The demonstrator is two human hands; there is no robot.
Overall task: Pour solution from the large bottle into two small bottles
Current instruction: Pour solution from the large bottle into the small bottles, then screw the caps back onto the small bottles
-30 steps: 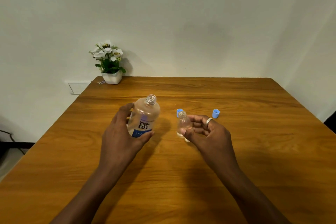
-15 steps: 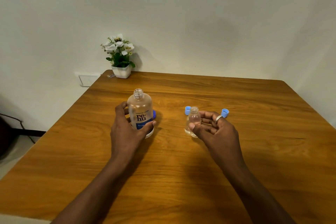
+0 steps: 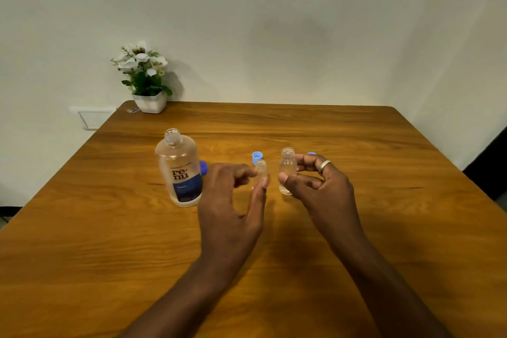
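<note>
The large clear bottle with a blue label stands upright and uncapped on the wooden table, left of both hands. My right hand holds one small clear bottle upright by its side, mouth open. My left hand pinches the second small bottle between thumb and fingertips, just left of the first. The thumb hides its lower part, and it is blurred. A dark blue cap lies behind the large bottle.
A light blue cap lies on the table behind the small bottles. Another light blue cap peeks out behind my right fingers. A potted white flower stands at the far left corner, against the wall.
My left hand let go of the large bottle, which now stands alone, and moved right to the second small bottle. My right hand still holds its small bottle.
</note>
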